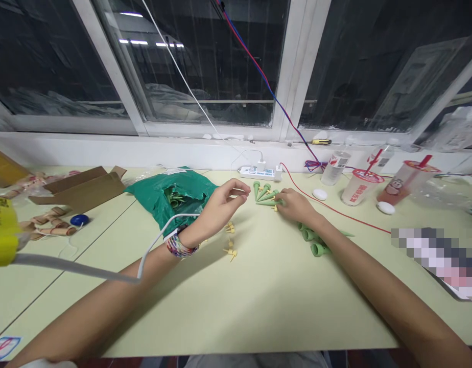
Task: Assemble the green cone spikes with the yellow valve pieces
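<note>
Near the middle of the table, several green plastic cone-shaped spikes with small yellow parts lie fanned out. My right hand is closed at the right end of this fan, its fingertips on a green spike beside a yellow piece. To the left, my left hand hovers above the table, fingers loosely bent and thumb apart, with nothing visible in it. Small yellow valve-like pieces are scattered below it. More green spikes lie partly hidden under my right forearm.
A torn green plastic bag holds more green spikes. At the back stands a white power strip; a red cable crosses the right side. Drink cups stand right. A cardboard box and wooden toys lie left.
</note>
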A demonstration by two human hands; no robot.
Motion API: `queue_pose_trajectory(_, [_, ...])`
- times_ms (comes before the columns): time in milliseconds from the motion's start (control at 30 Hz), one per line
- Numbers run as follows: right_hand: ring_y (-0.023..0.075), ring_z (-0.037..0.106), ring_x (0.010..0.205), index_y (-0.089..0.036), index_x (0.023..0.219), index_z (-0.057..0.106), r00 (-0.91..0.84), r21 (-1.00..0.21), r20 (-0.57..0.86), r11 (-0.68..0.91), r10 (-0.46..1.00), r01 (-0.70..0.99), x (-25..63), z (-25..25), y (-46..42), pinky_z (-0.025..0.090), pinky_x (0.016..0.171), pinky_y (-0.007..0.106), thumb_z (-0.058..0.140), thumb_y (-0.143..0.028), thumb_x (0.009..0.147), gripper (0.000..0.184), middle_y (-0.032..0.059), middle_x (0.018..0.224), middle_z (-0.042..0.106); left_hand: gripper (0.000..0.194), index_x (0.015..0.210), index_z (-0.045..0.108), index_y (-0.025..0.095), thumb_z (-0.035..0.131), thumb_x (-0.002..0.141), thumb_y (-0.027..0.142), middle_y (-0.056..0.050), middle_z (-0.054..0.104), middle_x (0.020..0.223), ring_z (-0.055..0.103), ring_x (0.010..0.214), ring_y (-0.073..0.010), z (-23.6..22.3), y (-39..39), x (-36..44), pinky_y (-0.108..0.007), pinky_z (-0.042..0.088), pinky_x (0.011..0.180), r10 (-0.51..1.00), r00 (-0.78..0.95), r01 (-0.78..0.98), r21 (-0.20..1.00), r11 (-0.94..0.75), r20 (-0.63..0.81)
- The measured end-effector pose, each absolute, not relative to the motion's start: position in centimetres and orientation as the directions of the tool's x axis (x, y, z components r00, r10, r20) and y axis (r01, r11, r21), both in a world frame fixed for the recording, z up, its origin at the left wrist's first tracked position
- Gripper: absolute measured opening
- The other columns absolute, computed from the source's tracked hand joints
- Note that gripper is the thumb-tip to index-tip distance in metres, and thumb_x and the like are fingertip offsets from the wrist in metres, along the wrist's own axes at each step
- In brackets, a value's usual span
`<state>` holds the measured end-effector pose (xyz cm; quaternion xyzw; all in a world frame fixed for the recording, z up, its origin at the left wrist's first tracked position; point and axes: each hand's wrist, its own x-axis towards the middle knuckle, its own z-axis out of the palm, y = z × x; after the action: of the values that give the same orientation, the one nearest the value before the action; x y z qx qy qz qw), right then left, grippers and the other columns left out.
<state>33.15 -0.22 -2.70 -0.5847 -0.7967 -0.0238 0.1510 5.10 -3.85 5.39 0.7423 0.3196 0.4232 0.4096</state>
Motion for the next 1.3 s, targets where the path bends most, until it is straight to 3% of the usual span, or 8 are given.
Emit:
queue_pose_trajectory(1033, [0.0251, 0.062, 0.109, -0.020, 0.111, 0.074, -0.247, -0.153, 0.276, 0.297, 0.929, 0.943, 33.3, -3.1, 0.0, 0.045, 0.084, 0.031, 0.057, -0.022, 0.096, 0.023, 0.0103, 0.109, 0.070, 0.014, 0.104, 0.066, 0.021, 0.061, 0.094, 0.029, -0.006, 0.069, 0.114, 0.066, 0.107, -0.0232, 5.0, -3.9, 5.2, -0.039, 0.055, 0.091, 0.814, 0.470, 0.101, 0.896, -0.433, 0.340])
queue_pose_trajectory(1300, [0.0229, 0.068, 0.098, -0.019, 0.116, 0.073, -0.110, -0.304, 0.372, 0.233, 0.922, 0.924, 34.8, -0.5, 0.0, 0.050, 0.084, 0.031, 0.059, -0.030, 0.096, 0.027, 0.0115, 0.118, 0.070, 0.014, 0.104, 0.066, 0.021, 0.061, 0.093, 0.028, -0.006, 0.069, 0.113, 0.066, 0.107, -0.0233, 5.2, -3.9, 5.1, -0.039, 0.055, 0.090, 0.813, 0.470, 0.110, 0.891, -0.440, 0.343])
